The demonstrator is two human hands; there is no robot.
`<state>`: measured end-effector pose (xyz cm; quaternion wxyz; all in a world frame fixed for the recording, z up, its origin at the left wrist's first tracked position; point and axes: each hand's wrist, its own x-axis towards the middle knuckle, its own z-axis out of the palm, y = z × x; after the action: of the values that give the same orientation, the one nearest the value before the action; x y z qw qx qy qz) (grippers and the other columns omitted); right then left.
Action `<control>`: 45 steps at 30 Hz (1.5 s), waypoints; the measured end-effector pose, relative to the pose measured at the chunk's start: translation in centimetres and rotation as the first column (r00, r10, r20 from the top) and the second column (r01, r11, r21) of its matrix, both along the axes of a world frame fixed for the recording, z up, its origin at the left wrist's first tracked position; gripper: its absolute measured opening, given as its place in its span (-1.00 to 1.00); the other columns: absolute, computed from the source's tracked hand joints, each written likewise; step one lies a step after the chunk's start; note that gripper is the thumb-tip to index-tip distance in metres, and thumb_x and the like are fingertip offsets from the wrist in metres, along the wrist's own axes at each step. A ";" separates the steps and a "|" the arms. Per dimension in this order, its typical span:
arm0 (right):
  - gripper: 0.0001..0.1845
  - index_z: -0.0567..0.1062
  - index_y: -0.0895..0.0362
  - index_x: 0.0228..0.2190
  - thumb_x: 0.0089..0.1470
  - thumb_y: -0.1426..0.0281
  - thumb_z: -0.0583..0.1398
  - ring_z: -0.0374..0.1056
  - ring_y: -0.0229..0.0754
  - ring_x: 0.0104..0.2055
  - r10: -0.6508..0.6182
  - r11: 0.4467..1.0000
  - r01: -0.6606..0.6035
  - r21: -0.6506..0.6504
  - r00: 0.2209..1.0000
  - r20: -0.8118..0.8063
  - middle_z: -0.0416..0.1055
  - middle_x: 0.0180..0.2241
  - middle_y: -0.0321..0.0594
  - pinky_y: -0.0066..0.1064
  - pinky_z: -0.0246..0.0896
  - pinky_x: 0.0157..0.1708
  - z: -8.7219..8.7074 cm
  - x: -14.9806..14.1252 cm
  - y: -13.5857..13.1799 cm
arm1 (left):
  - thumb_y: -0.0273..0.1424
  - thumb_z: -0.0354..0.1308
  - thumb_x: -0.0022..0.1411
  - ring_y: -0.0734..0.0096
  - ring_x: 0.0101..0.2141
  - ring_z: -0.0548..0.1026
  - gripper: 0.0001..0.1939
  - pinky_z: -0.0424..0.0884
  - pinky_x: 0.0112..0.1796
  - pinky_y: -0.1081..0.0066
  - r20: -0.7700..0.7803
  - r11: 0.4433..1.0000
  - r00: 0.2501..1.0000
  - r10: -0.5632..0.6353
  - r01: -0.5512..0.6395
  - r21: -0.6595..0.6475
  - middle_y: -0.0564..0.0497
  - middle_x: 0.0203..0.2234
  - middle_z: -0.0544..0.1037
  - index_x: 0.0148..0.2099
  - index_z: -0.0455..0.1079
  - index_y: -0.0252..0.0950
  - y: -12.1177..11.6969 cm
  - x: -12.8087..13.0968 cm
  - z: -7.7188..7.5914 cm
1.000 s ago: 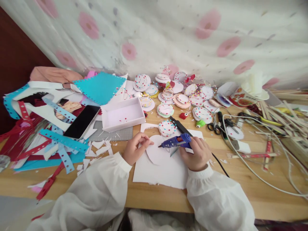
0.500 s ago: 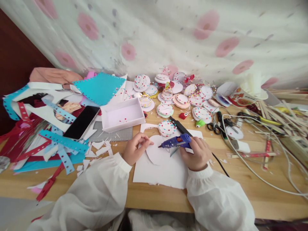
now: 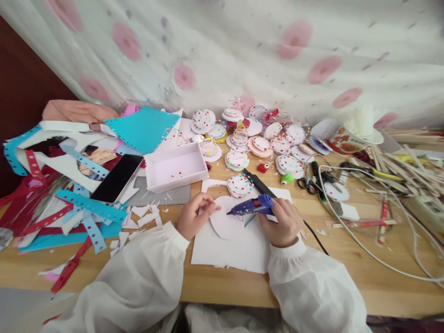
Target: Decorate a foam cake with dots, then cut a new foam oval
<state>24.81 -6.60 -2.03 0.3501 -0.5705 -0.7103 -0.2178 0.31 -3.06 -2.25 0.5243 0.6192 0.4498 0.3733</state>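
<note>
My right hand [image 3: 282,222] is wrapped round a blue glue gun [image 3: 252,206], its nozzle pointing left and down at a white paper disc [image 3: 225,227]. Whether the tip touches the paper I cannot tell. My left hand [image 3: 197,215] pinches the disc's upper left edge between thumb and fingers. Under the disc lies a larger white paper sheet [image 3: 229,254]. Just beyond it sits a small round paper piece rimmed with red and blue dots [image 3: 240,185].
Several dotted paper discs [image 3: 258,143] are piled along the curtain. On the left are a white box [image 3: 176,167], a phone [image 3: 118,178] and perforated strips [image 3: 92,206]. Scissors [image 3: 307,185], a white cable [image 3: 364,263] and wooden sticks [image 3: 419,175] lie to the right.
Both hands, the glue gun and the disc stay almost where they were. The view has shifted very slightly.
</note>
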 end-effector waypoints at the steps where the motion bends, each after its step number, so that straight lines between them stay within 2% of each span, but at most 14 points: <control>1: -0.87 0.45 0.11 -0.36 -0.05 0.47 0.23 0.28 -0.18 -0.47 -0.001 1.000 0.001 0.012 1.000 -0.004 0.42 -0.51 -0.26 -0.37 0.14 -0.44 0.0 0.1 0.0 | -0.25 0.09 0.28 0.32 -0.27 0.58 -0.82 0.35 -0.27 0.41 0.006 1.000 1.000 0.000 0.000 -0.002 -0.07 -0.33 0.62 -0.25 0.24 -0.26 0.0 0.0 0.0; 6: -0.87 0.45 0.10 -0.37 -0.06 0.48 0.23 0.27 -0.20 -0.49 0.011 1.000 -0.011 0.021 1.000 0.001 0.41 -0.53 -0.27 -0.37 0.14 -0.45 -0.1 0.4 0.1 | -0.29 0.10 0.28 0.32 -0.25 0.58 -0.84 0.32 -0.28 0.43 0.013 1.000 1.000 0.000 0.000 0.006 -0.04 -0.38 0.60 -0.25 0.23 -0.26 0.0 0.1 0.1; 36: -0.84 0.45 0.10 -0.34 -0.07 0.47 0.23 0.26 -0.22 -0.48 0.022 0.998 -0.024 0.053 0.999 0.033 0.42 -0.52 -0.28 -0.39 0.10 -0.46 -0.3 0.6 -0.1 | -0.27 0.11 0.27 0.35 -0.30 0.57 -0.84 0.32 -0.31 0.44 -0.012 1.000 1.000 0.009 -0.009 0.019 -0.04 -0.35 0.63 -0.25 0.25 -0.25 -0.1 0.1 0.1; 45: -0.83 0.46 0.07 -0.32 -0.05 0.46 0.22 0.30 -0.21 -0.50 -0.039 0.998 0.035 0.055 0.997 0.068 0.46 -0.51 -0.26 -0.37 0.12 -0.45 0.0 0.4 -0.2 | -0.26 0.10 0.27 0.37 -0.31 0.56 -0.82 0.32 -0.29 0.43 -0.011 1.000 1.000 -0.004 0.004 0.004 -0.03 -0.35 0.62 -0.25 0.24 -0.25 0.0 0.1 0.1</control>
<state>25.16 -6.85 -2.08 0.3365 -0.5662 -0.7051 -0.2626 0.41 -3.07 -2.16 0.5214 0.6233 0.4504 0.3698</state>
